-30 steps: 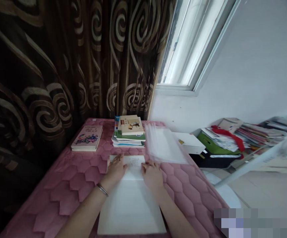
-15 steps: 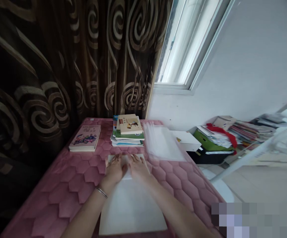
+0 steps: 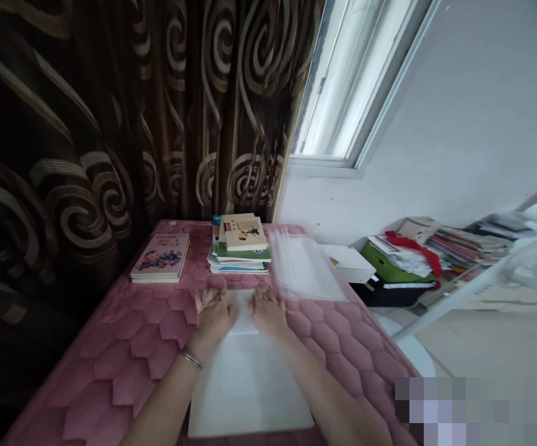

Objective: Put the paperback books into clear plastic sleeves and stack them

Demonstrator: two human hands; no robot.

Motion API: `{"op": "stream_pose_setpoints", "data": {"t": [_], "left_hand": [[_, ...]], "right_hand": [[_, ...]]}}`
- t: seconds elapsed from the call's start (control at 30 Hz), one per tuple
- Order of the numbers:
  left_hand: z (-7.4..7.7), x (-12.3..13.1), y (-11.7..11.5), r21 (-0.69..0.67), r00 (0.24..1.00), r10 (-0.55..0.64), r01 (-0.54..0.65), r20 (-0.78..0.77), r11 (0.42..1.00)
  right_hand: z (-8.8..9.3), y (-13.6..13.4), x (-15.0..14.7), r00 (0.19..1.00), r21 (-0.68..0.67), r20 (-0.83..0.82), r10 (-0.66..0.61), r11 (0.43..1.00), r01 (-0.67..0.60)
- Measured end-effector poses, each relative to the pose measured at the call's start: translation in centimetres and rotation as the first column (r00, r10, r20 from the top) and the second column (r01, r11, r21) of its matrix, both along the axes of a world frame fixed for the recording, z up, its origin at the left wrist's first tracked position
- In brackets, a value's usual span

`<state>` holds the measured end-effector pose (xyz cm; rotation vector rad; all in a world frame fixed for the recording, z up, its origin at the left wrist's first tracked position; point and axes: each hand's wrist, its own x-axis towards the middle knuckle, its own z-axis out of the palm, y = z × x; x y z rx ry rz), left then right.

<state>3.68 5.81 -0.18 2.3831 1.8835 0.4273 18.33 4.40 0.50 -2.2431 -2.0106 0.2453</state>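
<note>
A white book or booklet in a clear cover point(image 3: 249, 384) lies on the pink quilted table point(image 3: 133, 347) in front of me. My left hand point(image 3: 213, 316), with a thin bracelet on its wrist, lies flat on the far end of the book, fingers stretched out. My right hand point(image 3: 268, 313) presses flat beside it on the same end, fingers apart. Neither hand grips anything.
Behind the hands stands a stack of books point(image 3: 240, 244), with a single pink book point(image 3: 160, 257) to its left and a pile of clear plastic covers point(image 3: 308, 266) to its right. A dark patterned curtain point(image 3: 110, 124) hangs behind. Boxes and cluttered books point(image 3: 417, 254) sit at the right.
My right hand slid left along the book's far end toward my left hand, then eased slightly right. My left hand stayed flat in place.
</note>
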Motion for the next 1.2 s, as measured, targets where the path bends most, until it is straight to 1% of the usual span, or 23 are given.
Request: {"op": "stream_pose_setpoints", "data": {"t": [0.07,0.2,0.27,0.33,0.47,0.6,0.7,0.77,0.87,0.93,1.0,1.1,1.2], "left_hand": [[0.1,-0.1,-0.2,0.027,0.999,0.03,-0.029,-0.022,0.999],[0.4,-0.5,-0.9,0.084,0.981,0.192,-0.188,-0.035,0.979],[0.5,-0.7,-1.1,0.096,0.971,0.236,-0.231,-0.041,0.968],[0.6,-0.9,-1.3,0.094,0.966,0.254,-0.25,-0.043,0.964],[0.6,-0.9,-1.1,0.031,0.952,0.305,-0.305,-0.02,0.952],[0.8,-0.9,-0.7,0.02,0.954,0.297,-0.297,-0.035,0.955],[1.1,-1.0,-1.1,0.011,0.96,0.269,-0.269,-0.08,0.963],[1.3,-1.0,-1.9,0.026,0.964,0.233,-0.231,-0.131,0.973],[1.8,-1.4,-3.9,0.033,0.966,0.188,-0.186,-0.176,0.982],[2.0,-1.7,-5.1,0.0,0.964,0.204,-0.207,-0.17,0.978],[2.0,-2.0,-5.9,-0.036,0.958,0.246,-0.254,-0.149,0.967],[1.7,-2.4,-6.2,-0.07,0.949,0.291,-0.3,-0.118,0.951],[1.4,-2.4,-6.1,-0.095,0.951,0.295,-0.303,-0.092,0.948]], "right_hand": [[0.0,-0.1,0.2,1.0,0.012,0.002,-0.023,1.0,0.023],[-0.1,-0.2,0.0,0.998,-0.006,0.0,-0.07,0.998,0.07],[-0.3,-0.1,0.0,0.996,-0.026,-0.003,-0.085,0.996,0.085],[-0.4,0.0,0.1,0.996,-0.037,-0.005,-0.094,0.995,0.094],[-0.8,0.1,0.5,0.991,-0.02,-0.023,-0.134,0.991,0.133],[-0.9,0.1,0.5,0.99,-0.012,-0.026,-0.139,0.99,0.139],[-0.6,0.0,0.3,0.991,-0.018,-0.021,-0.132,0.991,0.132],[-0.4,-0.1,0.1,0.991,-0.021,-0.02,-0.132,0.991,0.132],[-0.3,-0.1,0.0,0.991,-0.021,-0.023,-0.129,0.991,0.129],[-0.5,0.0,0.0,0.992,-0.028,-0.019,-0.126,0.992,0.125],[-0.8,0.1,0.1,0.993,-0.036,-0.006,-0.122,0.992,0.122],[-0.8,0.4,0.2,0.993,-0.038,0.037,-0.11,0.993,0.111],[0.0,0.7,-0.2,0.99,-0.007,0.127,-0.058,0.998,0.059]]}}
